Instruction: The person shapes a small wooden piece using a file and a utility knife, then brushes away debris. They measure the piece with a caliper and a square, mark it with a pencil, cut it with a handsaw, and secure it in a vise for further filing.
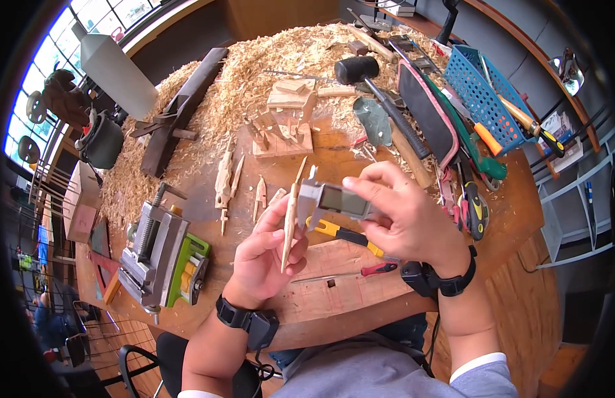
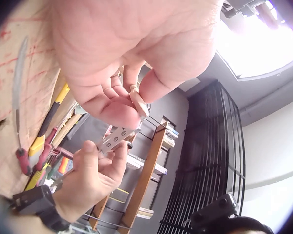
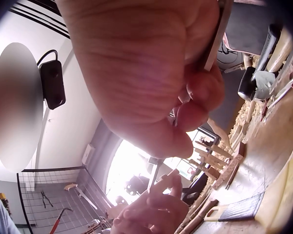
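Over the front of the workbench, my left hand point(image 1: 262, 257) pinches a slim carved wooden piece point(image 1: 291, 222) between thumb and fingers, its long side roughly upright in the head view. My right hand point(image 1: 410, 215) grips a digital caliper point(image 1: 344, 201) by its body, the display facing up. The measuring end of the caliper meets the carved piece around its middle. In the left wrist view, the piece point(image 2: 138, 101) shows between thumb and fingertips, with the caliper's perforated metal back point(image 2: 115, 140) beside it. The right palm hides most of the caliper in the right wrist view.
A metal vise point(image 1: 154, 249) stands at the left. Below the hands lie a marked wooden board point(image 1: 347, 292) and a red-handled tool point(image 1: 379, 269). Carved pieces point(image 1: 224, 182), a pegged wooden block point(image 1: 281, 146), shavings point(image 1: 254, 53), a black mallet point(image 1: 356, 69) and a blue basket point(image 1: 483, 99) sit farther back.
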### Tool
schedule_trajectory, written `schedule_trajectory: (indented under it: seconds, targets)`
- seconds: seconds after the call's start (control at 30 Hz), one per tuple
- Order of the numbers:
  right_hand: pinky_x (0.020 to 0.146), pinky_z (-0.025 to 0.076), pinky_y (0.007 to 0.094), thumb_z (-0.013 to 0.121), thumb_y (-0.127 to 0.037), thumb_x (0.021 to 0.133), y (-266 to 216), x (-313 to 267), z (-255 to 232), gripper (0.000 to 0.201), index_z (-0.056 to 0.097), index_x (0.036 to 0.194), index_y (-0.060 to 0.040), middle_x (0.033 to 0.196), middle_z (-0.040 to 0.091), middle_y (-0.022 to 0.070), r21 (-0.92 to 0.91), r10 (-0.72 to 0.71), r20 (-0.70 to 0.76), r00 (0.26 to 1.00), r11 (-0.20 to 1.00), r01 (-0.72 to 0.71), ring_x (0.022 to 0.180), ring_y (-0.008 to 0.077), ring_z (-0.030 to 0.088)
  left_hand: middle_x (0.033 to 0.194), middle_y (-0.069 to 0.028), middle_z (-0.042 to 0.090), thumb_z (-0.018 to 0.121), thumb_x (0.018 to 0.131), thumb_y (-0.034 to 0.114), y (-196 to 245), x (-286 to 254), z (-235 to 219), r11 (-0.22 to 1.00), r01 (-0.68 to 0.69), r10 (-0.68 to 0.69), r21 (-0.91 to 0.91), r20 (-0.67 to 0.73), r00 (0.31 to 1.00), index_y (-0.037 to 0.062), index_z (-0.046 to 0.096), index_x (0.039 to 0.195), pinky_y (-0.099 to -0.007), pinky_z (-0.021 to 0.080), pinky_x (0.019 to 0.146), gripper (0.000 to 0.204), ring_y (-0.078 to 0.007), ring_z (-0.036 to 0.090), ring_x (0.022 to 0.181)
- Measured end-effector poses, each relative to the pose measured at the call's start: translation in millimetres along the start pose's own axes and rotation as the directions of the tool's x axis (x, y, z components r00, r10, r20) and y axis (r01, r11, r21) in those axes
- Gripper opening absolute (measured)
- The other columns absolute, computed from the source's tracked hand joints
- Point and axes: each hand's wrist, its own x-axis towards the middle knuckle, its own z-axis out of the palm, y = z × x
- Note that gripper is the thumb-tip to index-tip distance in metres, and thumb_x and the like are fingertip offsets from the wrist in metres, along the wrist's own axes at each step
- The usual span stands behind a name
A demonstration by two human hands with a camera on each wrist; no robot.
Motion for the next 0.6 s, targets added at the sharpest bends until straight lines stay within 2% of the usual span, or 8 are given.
schedule_trajectory:
  seconds: [0.03,0.1,0.17,0.23,0.3,0.6]
  targets:
    - [0.058,0.049,0.0236,0.068,0.008,0.076,2.4,-1.7,0.9,0.059,0.058,0.133,-0.005,0.114,0.052,0.0106,0.043,0.013,-0.029,0.999,0.999,-0.012,0.073,0.0098,0.056,0.102,-0.0095,0.056,0.053,0.089,0.006,-0.1,-0.6,-0.6,1.0,0.027,-0.026,-0.006,0.024,0.999,0.0159,0.035,0.152,-0.0237,0.047,0.051,0.066,-0.0158,0.054,0.072]
    - [0.058,0.049,0.0229,0.066,0.01,0.077,1.2,-2.0,-0.7,0.059,0.057,0.134,-0.0035,0.115,0.05,0.0103,0.026,0.004,-0.037,0.999,1.0,-0.003,0.076,0.0103,0.057,0.103,-0.0098,0.055,0.053,0.09,0.006,-1.1,-1.0,-1.1,0.999,0.038,-0.038,-0.005,0.032,0.999,0.0147,0.035,0.151,-0.0237,0.047,0.05,0.065,-0.016,0.054,0.072]
    - [0.07,0.056,0.0335,0.066,0.006,0.077,-1.4,-2.2,-1.3,0.056,0.057,0.132,-0.0007,0.114,0.056,0.0163,-0.008,0.024,-0.072,0.997,1.0,-0.025,0.084,0.0268,0.065,0.105,-0.0104,0.054,0.053,0.09,0.006,-1.5,-1.1,-1.6,0.998,0.069,-0.069,-0.005,0.066,0.995,0.0123,0.035,0.151,-0.0238,0.047,0.048,0.063,-0.0163,0.054,0.072]
    - [0.07,0.055,0.0335,0.067,0.007,0.077,-0.6,-1.2,0.1,0.057,0.056,0.133,-0.0004,0.113,0.056,0.0164,-0.003,-0.003,-0.101,0.995,1.0,0.003,0.085,0.0266,0.065,0.108,-0.0115,0.053,0.053,0.091,0.006,-0.8,-1.8,-3.4,0.997,0.077,-0.076,-0.017,0.066,0.995,0.0118,0.037,0.149,-0.0247,0.05,0.048,0.061,-0.0168,0.055,0.072]
    - [0.071,0.055,0.0336,0.067,0.008,0.077,-0.5,-1.3,-0.8,0.059,0.056,0.134,-0.0007,0.113,0.056,0.0166,-0.02,-0.04,-0.103,0.994,0.999,0.038,0.087,0.027,0.064,0.107,-0.0116,0.058,0.056,0.091,0.006,-0.7,-1.5,-4.8,0.996,0.081,-0.077,-0.032,0.088,0.993,0.0108,0.037,0.15,-0.0259,0.049,0.049,0.062,-0.0173,0.058,0.071]
    - [0.073,0.055,0.0344,0.07,0.009,0.076,-1.5,-1.5,1.0,0.06,0.056,0.134,-0.0009,0.111,0.057,0.0168,-0.037,-0.079,-0.105,0.991,0.996,0.076,0.089,0.0277,0.064,0.111,-0.0125,0.061,0.055,0.092,0.005,-1.2,-2.5,-2.5,0.997,0.073,-0.073,-0.001,0.074,0.995,0.0069,0.036,0.15,-0.0255,0.052,0.049,0.061,-0.0177,0.062,0.075]
